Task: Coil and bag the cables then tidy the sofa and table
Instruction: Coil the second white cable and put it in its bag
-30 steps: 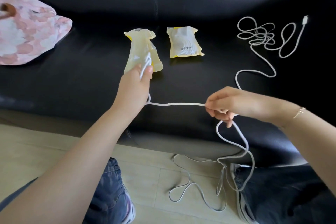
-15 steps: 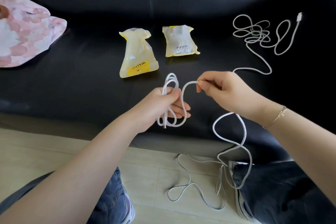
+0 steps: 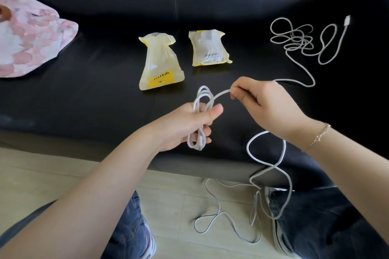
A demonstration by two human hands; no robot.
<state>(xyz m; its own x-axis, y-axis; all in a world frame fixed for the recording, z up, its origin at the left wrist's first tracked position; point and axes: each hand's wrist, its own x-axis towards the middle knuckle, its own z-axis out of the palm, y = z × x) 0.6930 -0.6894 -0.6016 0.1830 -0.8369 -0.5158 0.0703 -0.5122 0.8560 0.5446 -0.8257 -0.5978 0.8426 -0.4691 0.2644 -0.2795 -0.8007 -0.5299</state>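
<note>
I am gripping the limp, light white cable (image 3: 201, 101) coil in my left hand (image 3: 190, 124) while my right hand (image 3: 263, 107) is pinching its springy slack near the coil.

The left hand (image 3: 189, 124) held loops of a white cable (image 3: 202, 111) over the black sofa (image 3: 84, 90). The right hand (image 3: 263, 107) pinched the same cable. Two yellow bags (image 3: 160, 63) lay behind. Another cable (image 3: 303, 42) lay tangled far right.
</note>
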